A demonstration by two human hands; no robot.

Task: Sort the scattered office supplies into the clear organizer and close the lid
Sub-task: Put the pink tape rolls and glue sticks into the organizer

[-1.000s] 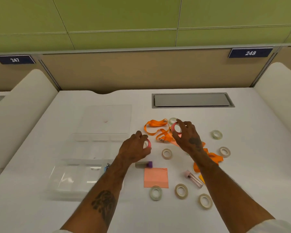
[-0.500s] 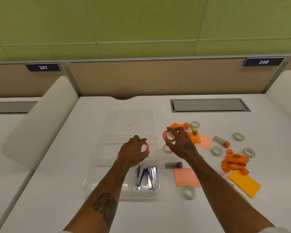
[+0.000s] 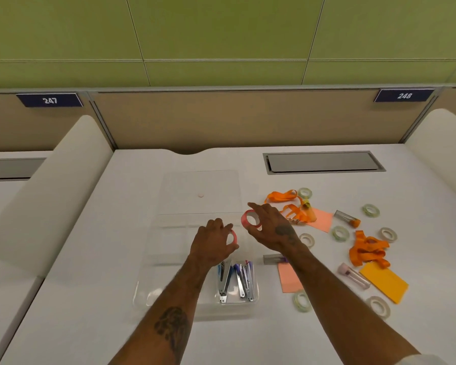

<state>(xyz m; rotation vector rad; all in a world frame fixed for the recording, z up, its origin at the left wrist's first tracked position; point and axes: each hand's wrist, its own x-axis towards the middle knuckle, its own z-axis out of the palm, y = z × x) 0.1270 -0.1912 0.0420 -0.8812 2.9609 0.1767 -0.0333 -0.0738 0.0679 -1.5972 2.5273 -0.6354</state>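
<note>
The clear organizer (image 3: pixel 153 293) lies open on the white desk, its lid (image 3: pixel 203 180) folded back flat behind it. Several metal clips (image 3: pixel 236 279) fill its near right compartment. My left hand (image 3: pixel 211 243) hovers over the organizer's middle, gripping a pink tape roll (image 3: pixel 233 236). My right hand (image 3: pixel 270 227) holds a second pink tape roll (image 3: pixel 250 218) above the organizer's right edge. Scattered to the right are several pale tape rolls (image 3: pixel 340 233), two orange lanyards (image 3: pixel 367 250), sticky note pads (image 3: pixel 385 281) and small tubes (image 3: pixel 353 277).
A grey cable hatch (image 3: pixel 324 162) is set into the desk at the back right. White padded dividers (image 3: pixel 45 188) flank the desk on both sides. A tan partition with number plates 247 and 248 stands behind.
Both hands have carried their pink tape rolls leftward, from the scattered supplies to above the organizer. The view has also shifted, bringing the organizer toward the middle.
</note>
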